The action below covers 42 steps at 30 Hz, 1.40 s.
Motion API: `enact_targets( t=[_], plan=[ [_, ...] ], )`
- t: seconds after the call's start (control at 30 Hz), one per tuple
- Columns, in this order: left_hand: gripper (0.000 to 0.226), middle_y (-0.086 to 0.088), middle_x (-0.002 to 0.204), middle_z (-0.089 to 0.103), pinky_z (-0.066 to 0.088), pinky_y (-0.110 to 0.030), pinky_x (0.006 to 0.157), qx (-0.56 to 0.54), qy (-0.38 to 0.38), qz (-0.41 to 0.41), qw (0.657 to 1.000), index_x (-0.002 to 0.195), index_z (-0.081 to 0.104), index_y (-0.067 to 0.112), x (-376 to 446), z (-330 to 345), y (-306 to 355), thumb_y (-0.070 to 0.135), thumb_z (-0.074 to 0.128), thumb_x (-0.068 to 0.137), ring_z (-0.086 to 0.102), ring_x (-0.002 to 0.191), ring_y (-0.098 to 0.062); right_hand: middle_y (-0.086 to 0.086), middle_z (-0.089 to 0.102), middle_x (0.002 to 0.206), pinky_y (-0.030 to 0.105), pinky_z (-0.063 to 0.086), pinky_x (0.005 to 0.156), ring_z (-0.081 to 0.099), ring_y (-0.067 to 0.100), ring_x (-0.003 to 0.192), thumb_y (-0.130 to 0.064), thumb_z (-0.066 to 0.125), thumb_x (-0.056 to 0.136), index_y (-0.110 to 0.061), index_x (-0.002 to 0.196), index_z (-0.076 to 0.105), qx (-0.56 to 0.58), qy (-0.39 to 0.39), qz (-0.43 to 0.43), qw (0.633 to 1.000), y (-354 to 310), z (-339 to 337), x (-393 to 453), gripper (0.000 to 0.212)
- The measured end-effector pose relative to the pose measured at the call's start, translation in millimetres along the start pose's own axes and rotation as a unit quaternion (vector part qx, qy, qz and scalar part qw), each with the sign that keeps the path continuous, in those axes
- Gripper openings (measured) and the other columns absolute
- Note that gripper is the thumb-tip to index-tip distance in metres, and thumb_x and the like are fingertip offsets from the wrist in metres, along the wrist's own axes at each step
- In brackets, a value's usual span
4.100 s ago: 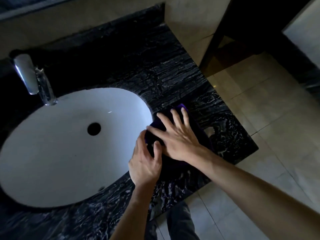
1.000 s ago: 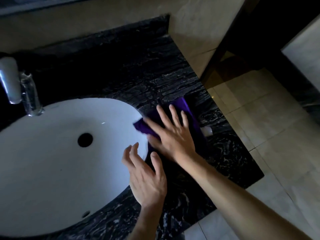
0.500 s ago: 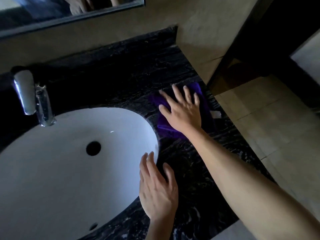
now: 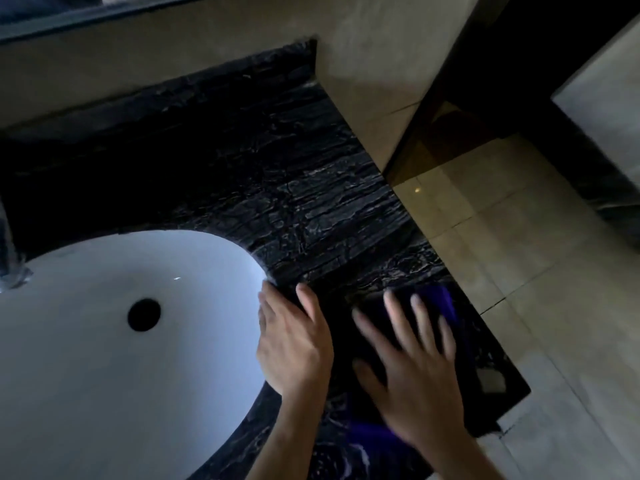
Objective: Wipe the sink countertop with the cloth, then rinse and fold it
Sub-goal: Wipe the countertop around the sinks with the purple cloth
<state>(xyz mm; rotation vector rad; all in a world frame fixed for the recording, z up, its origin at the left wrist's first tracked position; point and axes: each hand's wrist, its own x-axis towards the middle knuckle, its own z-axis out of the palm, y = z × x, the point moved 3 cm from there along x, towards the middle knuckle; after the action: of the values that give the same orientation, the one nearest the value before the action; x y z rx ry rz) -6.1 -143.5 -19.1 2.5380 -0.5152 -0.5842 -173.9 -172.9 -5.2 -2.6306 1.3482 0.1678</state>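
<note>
The purple cloth lies flat on the black marble countertop, near its front right corner. My right hand presses down on the cloth with fingers spread, and it is blurred by motion. My left hand rests flat on the sink's right rim, fingers apart, holding nothing. The white oval sink with its dark drain hole fills the lower left.
The chrome tap shows only at the left edge. A beige wall bounds the counter at the back and right. The counter's right edge drops to a tiled floor. A mirror's frame runs along the top.
My right hand has dragged the cloth from the back of the counter toward its front right corner. My left hand has shifted onto the sink rim. The view has swung right.
</note>
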Motion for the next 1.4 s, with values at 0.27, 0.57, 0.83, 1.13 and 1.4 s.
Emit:
enact_targets(
  t=[0.27, 0.57, 0.83, 1.13, 1.4],
  plan=[
    [0.066, -0.011, 0.146, 0.056, 0.048, -0.048, 0.093, 0.028, -0.01, -0.017, 0.999, 0.15, 0.029, 0.016, -1, -2, 2, 0.057, 0.021, 0.1, 0.058, 0.125, -0.037, 0.006, 0.021, 0.169, 0.05, 0.039, 0.11, 0.037, 0.036, 0.145, -0.064, 0.029, 0.099, -0.048, 0.157, 0.017, 0.071, 0.026, 0.071, 0.995, 38, -26, 193, 0.062],
    [0.065, -0.01, 0.131, 0.064, 0.048, -0.049, 0.088, -0.001, -0.006, 0.001, 1.0, 0.14, 0.036, 0.018, -1, -1, -1, 0.061, 0.014, 0.097, 0.061, 0.114, -0.035, 0.004, 0.023, 0.169, 0.062, 0.024, 0.119, 0.021, 0.038, 0.154, -0.064, 0.03, 0.099, -0.04, 0.156, 0.033, 0.014, 0.017, 0.005, 1.0, -40, 12, -20, 0.061],
    [0.075, -0.016, 0.142, 0.058, 0.048, -0.051, 0.094, -0.004, -0.011, 0.012, 1.0, 0.15, 0.03, 0.014, -1, -1, -3, 0.063, 0.014, 0.095, 0.057, 0.124, -0.038, -0.001, 0.019, 0.169, 0.06, 0.023, 0.116, 0.023, 0.037, 0.154, -0.071, 0.022, 0.097, -0.046, 0.154, 0.031, 0.008, -0.023, 0.147, 0.989, 28, 14, -70, 0.062],
    [0.084, -0.011, 0.148, 0.054, 0.048, -0.048, 0.098, -0.01, -0.012, 0.001, 1.0, 0.152, 0.028, 0.017, -1, -3, 1, 0.071, 0.009, 0.091, 0.055, 0.13, -0.033, 0.004, 0.013, 0.171, 0.064, 0.019, 0.118, 0.015, 0.04, 0.154, -0.068, 0.027, 0.095, -0.048, 0.156, 0.021, -0.006, 0.037, 0.084, 0.996, 6, -20, 147, 0.065],
    [0.074, -0.002, 0.128, 0.064, 0.049, -0.044, 0.09, -0.041, 0.004, 0.0, 0.999, 0.138, 0.041, 0.025, -4, -12, 4, 0.07, 0.007, 0.09, 0.06, 0.119, -0.027, 0.001, 0.018, 0.17, 0.064, 0.012, 0.122, 0.015, 0.039, 0.155, -0.064, 0.033, 0.094, -0.051, 0.154, 0.027, -0.033, 0.018, -0.216, 0.976, -84, -16, 187, 0.063]
  ],
)
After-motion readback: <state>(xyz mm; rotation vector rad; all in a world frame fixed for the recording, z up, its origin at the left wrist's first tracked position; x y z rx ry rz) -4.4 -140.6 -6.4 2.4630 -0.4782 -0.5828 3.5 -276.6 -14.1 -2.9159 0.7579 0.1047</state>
